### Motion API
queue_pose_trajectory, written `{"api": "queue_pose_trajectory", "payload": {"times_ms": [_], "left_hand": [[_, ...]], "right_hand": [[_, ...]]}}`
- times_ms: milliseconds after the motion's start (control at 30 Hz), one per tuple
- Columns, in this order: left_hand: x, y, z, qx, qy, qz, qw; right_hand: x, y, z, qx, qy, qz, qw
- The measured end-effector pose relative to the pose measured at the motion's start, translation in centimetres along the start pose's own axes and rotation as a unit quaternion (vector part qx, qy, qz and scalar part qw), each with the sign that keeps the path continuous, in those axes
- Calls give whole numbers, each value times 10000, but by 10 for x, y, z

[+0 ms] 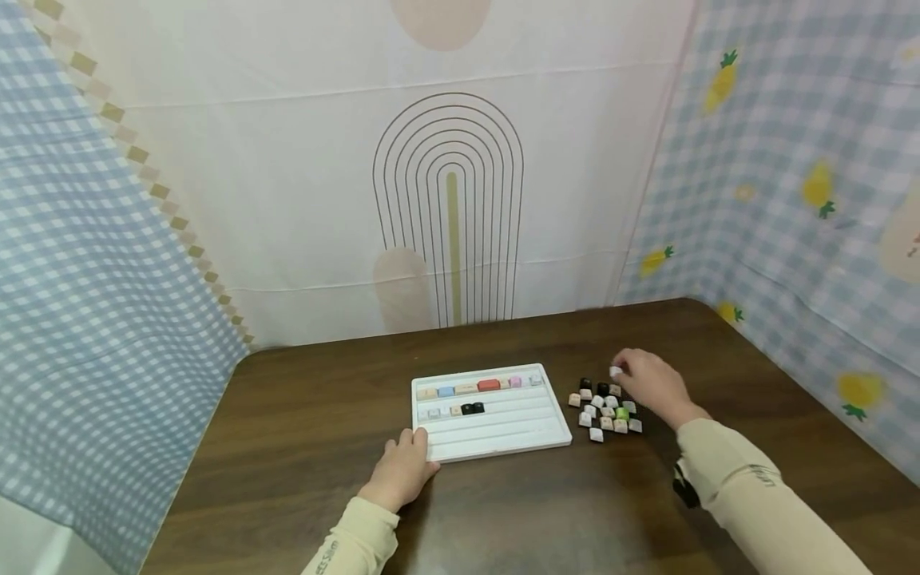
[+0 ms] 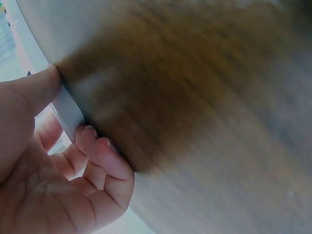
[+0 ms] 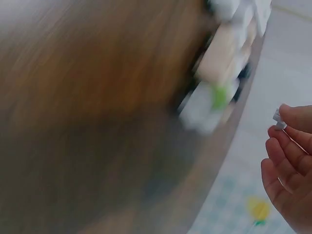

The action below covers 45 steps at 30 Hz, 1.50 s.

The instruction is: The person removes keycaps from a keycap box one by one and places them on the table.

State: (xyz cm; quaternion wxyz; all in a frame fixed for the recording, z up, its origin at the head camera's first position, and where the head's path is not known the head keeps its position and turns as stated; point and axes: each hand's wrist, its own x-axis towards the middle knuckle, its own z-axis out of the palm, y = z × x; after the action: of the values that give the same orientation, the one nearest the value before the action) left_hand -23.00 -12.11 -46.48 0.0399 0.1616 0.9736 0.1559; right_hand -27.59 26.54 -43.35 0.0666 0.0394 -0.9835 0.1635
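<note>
My left hand grips the near left corner of a white tray; in the left wrist view the thumb lies along one edge of the tray and the curled fingers are round the corner. The tray has long ridged rows. Its back row carries several keycaps, among them a red keycap and a blue keycap; a shorter run in the second row ends in black keycaps. Above the far side of the loose keycaps, my right hand pinches a small white keycap between thumb and index finger.
Right of the tray lies a loose cluster of white, beige and black keycaps, with a green keycap among them. Everything stands on a dark wooden table. Patterned cloth hangs behind it and at both sides.
</note>
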Motion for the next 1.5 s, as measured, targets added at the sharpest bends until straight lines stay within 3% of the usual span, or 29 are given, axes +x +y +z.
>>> {"api": "queue_pose_trajectory", "payload": {"times_ms": [133, 267, 833, 1067, 1233, 1500], "left_hand": [[0, -1, 0, 13, 50, 34, 10000], [0, -2, 1, 47, 99, 50, 9999], [1, -2, 1, -39, 51, -21, 10000], [0, 0, 0, -80, 14, -42, 10000], [0, 0, 0, -28, 39, -28, 10000], [0, 1, -1, -30, 88, -10, 10000]], "right_hand": [[-9, 25, 2, -130, -202, 76, 9997], [-14, 34, 9, -98, -447, 61, 9989], [-9, 33, 13, 150, -1051, 367, 9937], [-9, 30, 6, 139, -940, 401, 9947], [-3, 14, -1, 114, -743, 197, 9970], [10, -46, 10, 235, -504, -386, 9977]]}}
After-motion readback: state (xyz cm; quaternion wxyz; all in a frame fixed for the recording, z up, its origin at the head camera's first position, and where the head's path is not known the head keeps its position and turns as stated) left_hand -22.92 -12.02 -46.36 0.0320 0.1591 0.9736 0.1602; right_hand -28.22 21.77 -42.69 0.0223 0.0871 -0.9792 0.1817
